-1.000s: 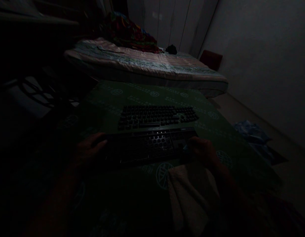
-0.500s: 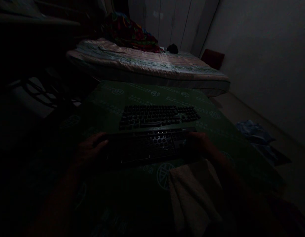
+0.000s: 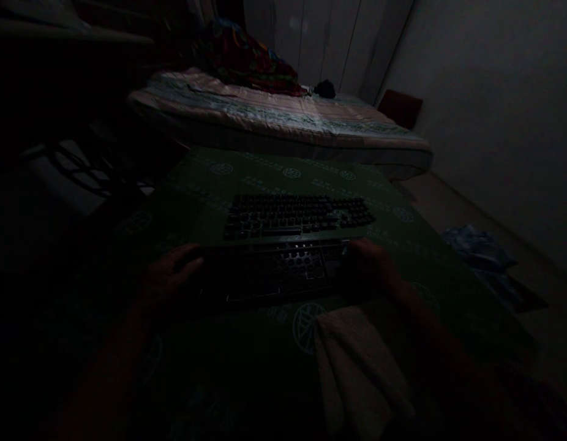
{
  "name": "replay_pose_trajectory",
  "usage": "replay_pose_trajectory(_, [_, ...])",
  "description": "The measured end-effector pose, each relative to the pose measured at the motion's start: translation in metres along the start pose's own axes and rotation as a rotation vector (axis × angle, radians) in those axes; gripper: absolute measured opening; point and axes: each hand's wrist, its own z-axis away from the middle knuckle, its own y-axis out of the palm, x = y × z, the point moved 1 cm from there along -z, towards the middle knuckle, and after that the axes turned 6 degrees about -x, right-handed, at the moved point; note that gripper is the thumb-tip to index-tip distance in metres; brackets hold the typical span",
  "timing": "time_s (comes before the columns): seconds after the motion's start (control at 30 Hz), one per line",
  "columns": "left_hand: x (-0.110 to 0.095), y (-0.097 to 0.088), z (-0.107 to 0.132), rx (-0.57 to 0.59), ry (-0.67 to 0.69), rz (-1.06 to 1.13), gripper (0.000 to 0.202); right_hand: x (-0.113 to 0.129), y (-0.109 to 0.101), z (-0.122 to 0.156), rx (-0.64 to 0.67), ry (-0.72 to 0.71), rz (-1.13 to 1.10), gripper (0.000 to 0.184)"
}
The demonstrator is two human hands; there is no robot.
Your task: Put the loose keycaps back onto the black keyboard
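Observation:
A black keyboard frame (image 3: 260,278) without keycaps, with rows of holes, lies between my hands over the green table. My left hand (image 3: 173,272) grips its left end, thumb on top. At the other end my right hand (image 3: 368,263) is closed round the frame's right side; its lower fingers are lost in the dark. Just beyond the frame, loose black keycaps (image 3: 283,214) lie in keyboard order on the table. A folded light cloth (image 3: 357,367) rests in front of my right forearm. Deep shadow hides much of the frame's lower edge.
The green table (image 3: 260,171) carries white printed emblems. Behind it stands a bed (image 3: 283,116) with a striped cover and a red patterned blanket (image 3: 247,58). Bluish cloth (image 3: 480,245) lies on the floor at the right. A dark wheel (image 3: 76,168) shows at the left.
The view has shifted slightly, so everything sits a little further right. My right hand has moved slightly at the frame's right end; both hands still hold it.

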Motion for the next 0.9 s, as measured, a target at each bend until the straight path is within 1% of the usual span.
replay_pose_trajectory(0.07, [-0.001, -0.001, 0.0, 0.007, -0.002, -0.006, 0.051, 0.001, 0.0, 0.007, 0.048, -0.008, 0.052, 0.029])
replay_pose_trajectory(0.17, [-0.004, -0.001, 0.002, 0.008, -0.006, -0.01, 0.052, 0.0, -0.007, 0.023, 0.118, -0.026, 0.084, 0.029])
replay_pose_trajectory(0.23, [-0.006, -0.001, 0.003, 0.016, -0.015, -0.007, 0.054, -0.003, -0.013, 0.03, 0.123, -0.035, 0.083, 0.029])
replay_pose_trajectory(0.27, [-0.008, -0.001, 0.004, 0.018, -0.026, -0.008, 0.054, -0.005, -0.015, 0.03, 0.101, -0.032, 0.085, 0.029])
replay_pose_trajectory(0.33, [-0.01, -0.002, 0.005, 0.016, -0.047, -0.012, 0.055, -0.007, -0.017, 0.024, 0.037, -0.01, 0.099, 0.029])
replay_pose_trajectory(0.4, [-0.01, -0.002, 0.005, 0.007, -0.05, -0.014, 0.055, -0.007, -0.015, 0.012, -0.003, 0.024, 0.141, 0.028])
replay_pose_trajectory(0.5, [-0.005, -0.001, 0.003, 0.008, -0.022, 0.007, 0.054, -0.003, -0.009, -0.003, 0.047, 0.023, 0.217, 0.023])
replay_pose_trajectory(0.57, [0.0, 0.0, 0.001, 0.006, -0.003, 0.008, 0.053, -0.001, -0.007, -0.004, 0.084, -0.011, 0.235, 0.021])
replay_pose_trajectory(0.63, [0.003, 0.001, 0.0, -0.003, 0.013, -0.005, 0.052, -0.002, -0.006, 0.004, 0.093, -0.04, 0.208, 0.018])
replay_pose_trajectory(0.7, [0.003, 0.001, 0.0, -0.008, 0.022, -0.014, 0.052, -0.006, -0.006, 0.016, 0.072, -0.048, 0.179, 0.014])
replay_pose_trajectory(0.8, [-0.003, 0.0, 0.001, -0.011, 0.013, -0.022, 0.051, -0.01, -0.009, 0.034, 0.053, -0.063, 0.151, 0.015])
replay_pose_trajectory(0.9, [-0.009, -0.001, 0.004, -0.002, -0.013, -0.028, 0.052, -0.009, -0.012, 0.042, 0.059, -0.057, 0.123, 0.015])
